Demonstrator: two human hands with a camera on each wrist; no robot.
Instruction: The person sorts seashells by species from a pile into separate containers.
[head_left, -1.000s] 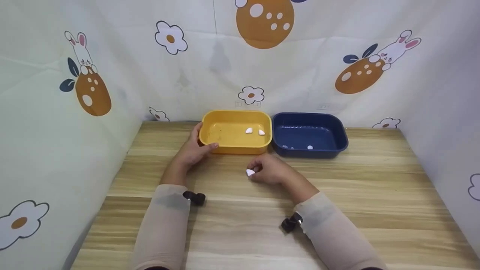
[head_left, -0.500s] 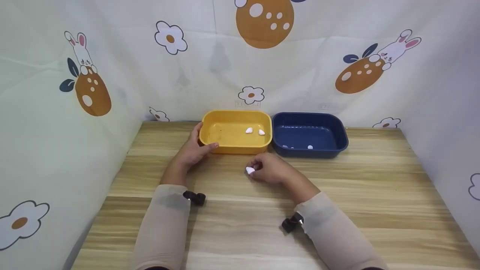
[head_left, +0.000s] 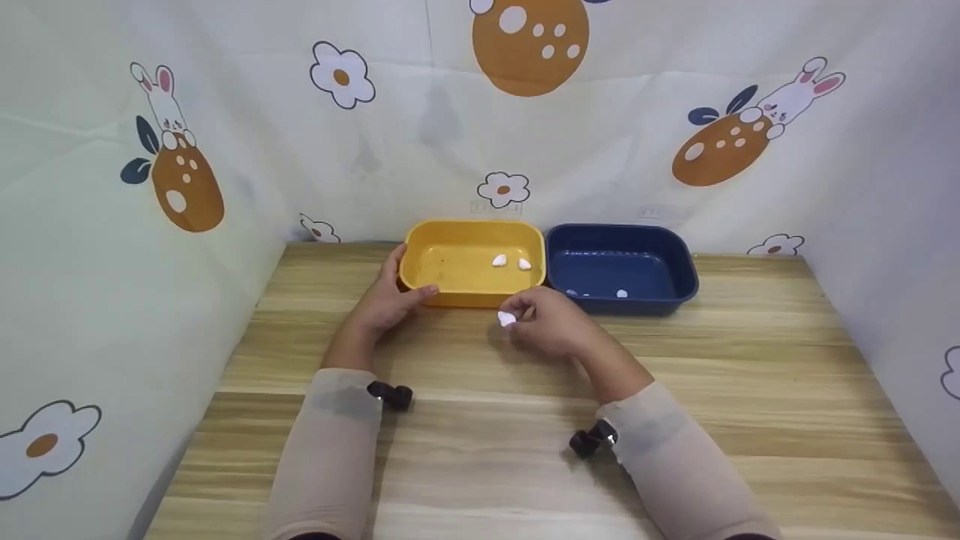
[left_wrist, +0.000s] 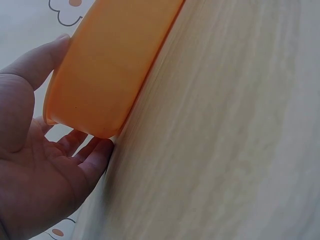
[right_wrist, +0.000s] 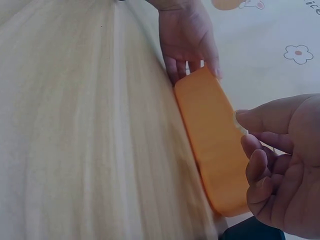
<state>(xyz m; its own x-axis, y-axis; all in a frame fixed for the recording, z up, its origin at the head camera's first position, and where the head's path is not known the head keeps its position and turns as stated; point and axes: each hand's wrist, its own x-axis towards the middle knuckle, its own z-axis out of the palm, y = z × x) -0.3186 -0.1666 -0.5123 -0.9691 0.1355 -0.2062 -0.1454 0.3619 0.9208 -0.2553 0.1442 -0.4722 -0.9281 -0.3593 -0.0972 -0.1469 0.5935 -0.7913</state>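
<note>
A yellow plastic bin (head_left: 465, 299) stands at the back of the table. My left hand (head_left: 382, 301) grips its left end, thumb on the front rim and fingers round the side; the left wrist view shows the fingertips low against the end wall. My right hand (head_left: 556, 324) pinches a small white pebble-like piece (head_left: 507, 319) between thumb and fingers, just in front of the bin's front wall near its right corner. In the right wrist view the fingers largely hide this piece (right_wrist: 241, 123). Two similar white pieces (head_left: 499, 260) lie inside the yellow bin.
Close against the yellow bin's right side stands a dark blue bin (head_left: 622, 306), with a white piece (head_left: 622, 294) and partly hidden pale bits near its front wall. A patterned cloth (head_left: 420, 150) hangs behind and at both sides of the wooden table (head_left: 480, 450).
My right hand has risen with the white piece from the tabletop towards the yellow bin's front wall. The left hand keeps its hold on the bin.
</note>
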